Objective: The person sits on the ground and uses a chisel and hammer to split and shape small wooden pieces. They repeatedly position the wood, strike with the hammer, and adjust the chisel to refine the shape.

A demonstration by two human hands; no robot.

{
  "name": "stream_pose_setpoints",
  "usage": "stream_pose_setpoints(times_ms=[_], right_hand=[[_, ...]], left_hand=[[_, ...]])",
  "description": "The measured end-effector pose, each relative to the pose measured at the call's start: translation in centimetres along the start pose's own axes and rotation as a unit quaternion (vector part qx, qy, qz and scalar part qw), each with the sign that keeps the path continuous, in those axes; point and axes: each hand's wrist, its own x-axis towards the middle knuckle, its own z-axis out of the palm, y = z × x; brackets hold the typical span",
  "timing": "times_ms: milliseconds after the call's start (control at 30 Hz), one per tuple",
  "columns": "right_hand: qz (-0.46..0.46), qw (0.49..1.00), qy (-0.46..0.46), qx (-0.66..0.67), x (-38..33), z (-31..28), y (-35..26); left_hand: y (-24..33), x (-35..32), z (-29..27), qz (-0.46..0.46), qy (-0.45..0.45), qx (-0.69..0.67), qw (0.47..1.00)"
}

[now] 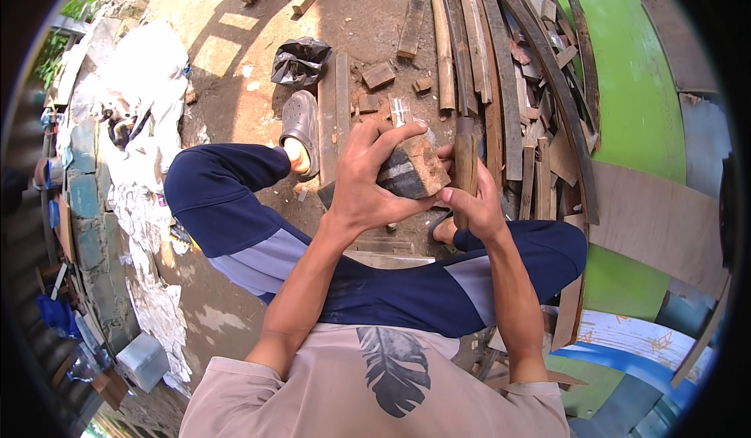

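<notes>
My left hand [364, 176] is wrapped round a short, thick wooden block [415, 170], with the fingers over its top and the thumb below. The block has dark sides and a paler, rough end facing right. Beside that end, my right hand [479, 203] grips the wooden handle [465, 160] of a long tool. A thin dark shaft [456, 55] seems to run from the handle away from me; its kind I cannot make out. Both hands are close together above my lap, and the right fingertips are near or against the block.
Long timber strips [501, 70] and offcuts lie piled at the right, beside a green panel [634, 70]. Ahead are small wood blocks [379, 76], a plank [343, 102] and a black plastic bag [300, 61]. White cloth or sheeting [145, 86] covers the left side, near a clear plastic container [143, 361].
</notes>
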Motion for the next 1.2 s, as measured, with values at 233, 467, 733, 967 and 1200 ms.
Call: stream_pose_setpoints(times_ms=[233, 467, 733, 967, 1200], right_hand=[[-0.038, 0.999, -0.012, 0.001, -0.3, 0.2, 0.8], [-0.047, 0.998, -0.040, 0.008, -0.8, 0.5, 1.3], [-0.003, 0.998, -0.051, 0.036, -1.1, 0.8, 1.1], [0.011, 0.996, -0.064, 0.064, -1.3, 1.0, 0.3], [0.018, 0.997, -0.055, 0.044, -1.2, 1.6, 0.3]], left_hand=[[0.2, -0.2, 0.3, 0.021, 0.008, -0.074, 0.997], [1.4, -0.2, 0.0, 0.013, -0.015, -0.105, 0.994], [1.7, -0.3, -0.1, 0.011, -0.017, -0.118, 0.993], [1.5, -0.3, -0.4, 0.009, -0.031, -0.148, 0.989], [0.7, -0.8, 0.0, -0.087, -0.009, -0.282, 0.955]])
